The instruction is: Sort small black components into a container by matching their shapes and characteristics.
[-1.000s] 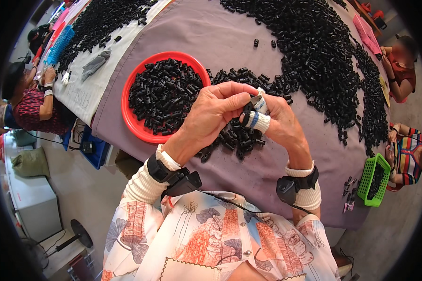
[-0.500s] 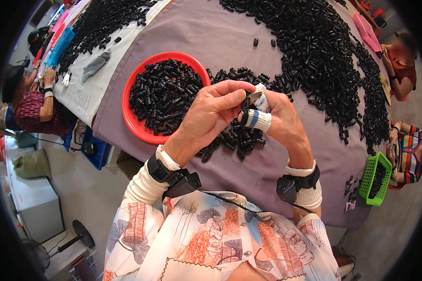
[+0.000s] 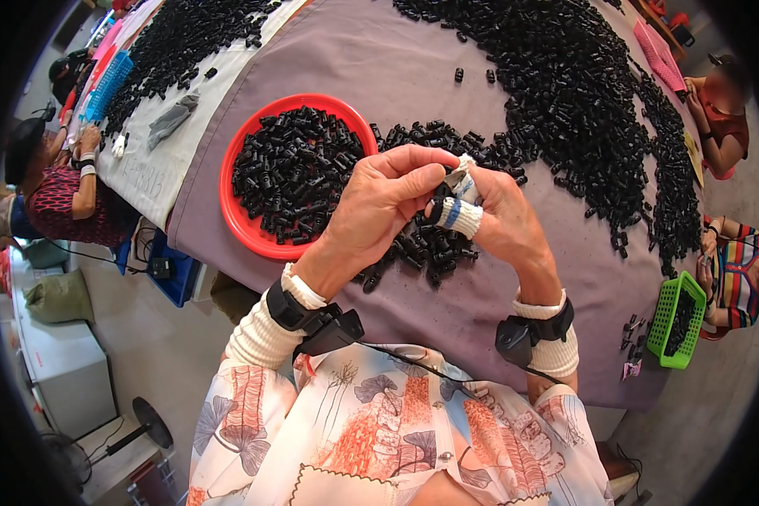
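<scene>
My left hand [image 3: 378, 201] is closed in a pinch, thumb against forefinger. My right hand [image 3: 508, 221] meets it fingertip to fingertip, its fingers curled in; white knitted finger covers [image 3: 460, 217] with blue stripes wrap its thumb and a finger. Between the two hands sits a small black plastic part [image 3: 433, 211], mostly hidden by the fingers. Below and behind them spreads a loose heap of like black parts [image 3: 430, 253]. Left of my hands stands a round red basin [image 3: 238, 221] filled with such parts.
A large pile of black parts [image 3: 565, 101] covers the table's far right. Mauve cloth [image 3: 312, 63] drapes the table. A green basket [image 3: 662, 329] stands at the right edge. Co-workers sit on both sides, and a grey cloth [image 3: 173, 120] lies on the left table.
My right hand and its fingertips have turned slightly, and the black part between the hands shows less than before. My left hand stays nearly in place.
</scene>
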